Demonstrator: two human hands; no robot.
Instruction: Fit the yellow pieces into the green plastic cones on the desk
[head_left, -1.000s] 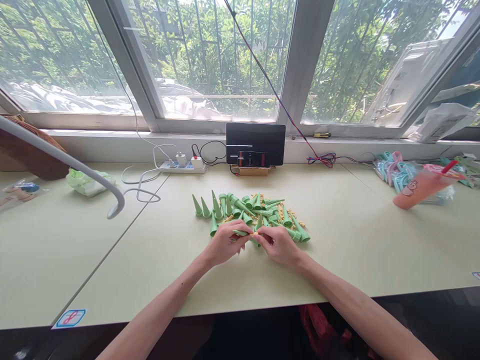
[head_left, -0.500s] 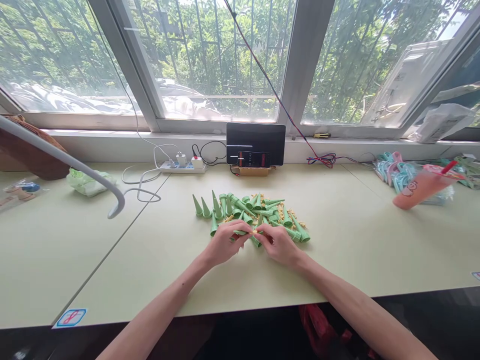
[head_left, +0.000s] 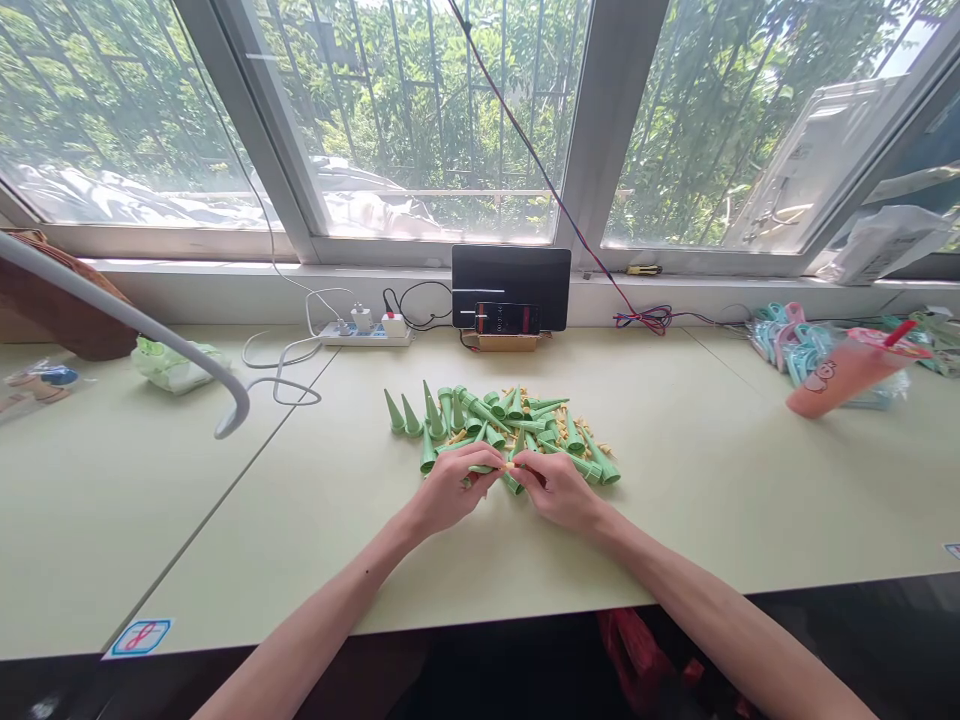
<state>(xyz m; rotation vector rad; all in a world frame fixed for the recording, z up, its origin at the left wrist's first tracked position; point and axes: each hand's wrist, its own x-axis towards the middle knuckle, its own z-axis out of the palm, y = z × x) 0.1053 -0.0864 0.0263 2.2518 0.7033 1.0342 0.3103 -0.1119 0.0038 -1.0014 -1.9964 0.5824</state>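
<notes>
My left hand (head_left: pixel 456 484) is closed around a green plastic cone (head_left: pixel 480 468), which lies sideways between the fingers. Close beside it, my right hand (head_left: pixel 553 486) pinches a small yellow piece (head_left: pixel 509 465) at the cone's end. Fingers hide most of that piece and where it meets the cone. Just beyond both hands lies a pile of green cones (head_left: pixel 491 408), some upright and some on their sides. Small yellow pieces (head_left: pixel 598 444) are scattered among the cones, mostly at the right and back of the pile.
A phone (head_left: pixel 508 318) leans on a black tablet (head_left: pixel 517 275) at the back. To the left are a power strip (head_left: pixel 366 335) with cables and a grey curved bar (head_left: pixel 217 385). A tilted pink drink cup (head_left: pixel 840 378) rests on bagged items at the right.
Both hands stay almost in the same place, with only slight finger movement at the yellow piece and cone. The pile looks the same.
</notes>
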